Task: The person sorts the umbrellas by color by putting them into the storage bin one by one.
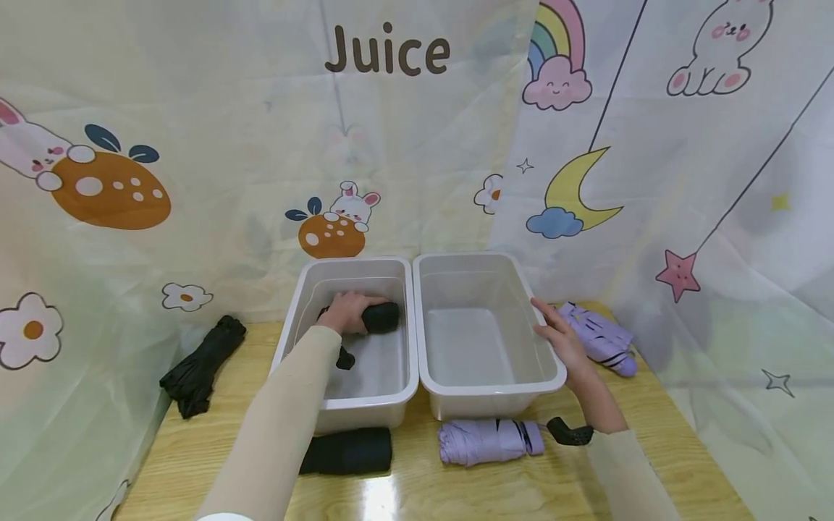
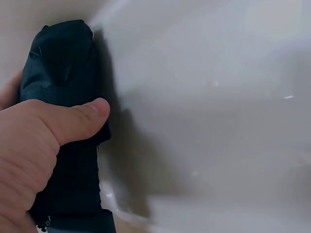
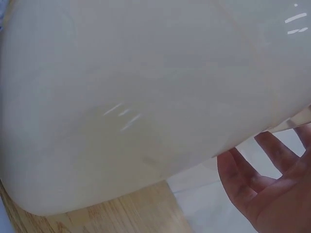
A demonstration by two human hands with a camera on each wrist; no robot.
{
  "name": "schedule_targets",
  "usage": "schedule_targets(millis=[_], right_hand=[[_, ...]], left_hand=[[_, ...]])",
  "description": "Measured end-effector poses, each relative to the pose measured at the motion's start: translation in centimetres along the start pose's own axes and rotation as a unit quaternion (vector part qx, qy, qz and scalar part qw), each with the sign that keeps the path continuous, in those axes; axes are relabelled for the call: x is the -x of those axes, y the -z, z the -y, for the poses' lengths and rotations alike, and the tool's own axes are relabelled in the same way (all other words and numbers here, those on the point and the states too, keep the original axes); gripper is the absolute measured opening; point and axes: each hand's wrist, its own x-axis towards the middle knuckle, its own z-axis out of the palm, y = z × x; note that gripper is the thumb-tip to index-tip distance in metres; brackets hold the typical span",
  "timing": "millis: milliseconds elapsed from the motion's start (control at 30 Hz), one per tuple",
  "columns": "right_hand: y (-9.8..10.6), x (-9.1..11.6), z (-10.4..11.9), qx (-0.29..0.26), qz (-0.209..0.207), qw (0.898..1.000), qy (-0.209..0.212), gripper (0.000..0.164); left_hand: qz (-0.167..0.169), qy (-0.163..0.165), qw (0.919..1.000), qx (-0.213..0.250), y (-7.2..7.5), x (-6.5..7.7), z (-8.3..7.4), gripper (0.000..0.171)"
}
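Observation:
Inside the left white plastic bin [image 1: 384, 400], my left hand [image 1: 348, 312] grips a black folded umbrella [image 1: 381, 318]. The left wrist view shows the thumb of the left hand [image 2: 53, 126] laid across that rolled umbrella [image 2: 60, 60], close to the bin's pale wall. A small black piece [image 1: 345, 358] shows lower in the same bin; I cannot tell what it belongs to. My right hand [image 1: 563, 344] touches the right rim of the right bin [image 1: 502, 391], fingers spread. Up close, fingertips of the right hand [image 3: 265, 182] meet the rim from outside.
Another black umbrella [image 1: 202, 365] lies at the far left, and one more [image 1: 355, 450] before the left bin, partly behind my forearm. A purple umbrella [image 1: 489, 441] with a black handle [image 1: 569, 432] lies before the right bin. A second purple umbrella [image 1: 599, 340] rests beyond my right hand.

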Motion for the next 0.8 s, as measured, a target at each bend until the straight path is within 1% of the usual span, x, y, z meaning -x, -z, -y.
schedule_targets(millis=[167,233,333,433,467,567,700,767,800], right_hand=[[0.0,0.2,0.2,-0.01,0.001,1.0,0.016,0.055],[-0.1,0.3,0.2,-0.012,0.003,1.0,0.014,0.056],[0.0,0.5,0.3,-0.011,0.007,1.0,0.001,0.057],[0.1,0.5,0.5,-0.014,0.003,1.0,0.001,0.057],[0.1,0.5,0.5,-0.014,0.001,1.0,0.004,0.057],[0.0,0.3,0.6,-0.023,-0.004,1.0,0.013,0.056],[-0.2,0.2,0.1,-0.033,-0.007,0.999,0.006,0.057],[-0.3,0.4,-0.1,-0.03,-0.006,1.0,0.001,0.057],[-0.2,0.5,-0.1,-0.029,-0.006,1.0,-0.003,0.057]], left_hand=[[-0.016,0.009,0.9995,0.028,-0.3,0.1,0.0,0.085],[-0.015,0.015,0.9989,0.042,-0.5,0.2,0.0,0.086],[-0.013,0.017,0.9981,0.057,-0.7,0.3,0.0,0.088],[-0.033,0.006,0.9972,0.066,-0.5,0.2,-0.1,0.087],[-0.04,0.002,0.9971,0.065,-0.3,0.2,-0.1,0.086],[-0.048,-0.007,0.9975,0.053,0.3,0.2,-0.2,0.079],[-0.022,-0.004,0.9991,0.037,0.8,0.1,-0.2,0.069],[-0.011,0.01,0.9986,0.051,1.1,0.0,-0.4,0.065],[-0.003,0.02,0.9977,0.065,1.3,0.0,-0.6,0.064]])
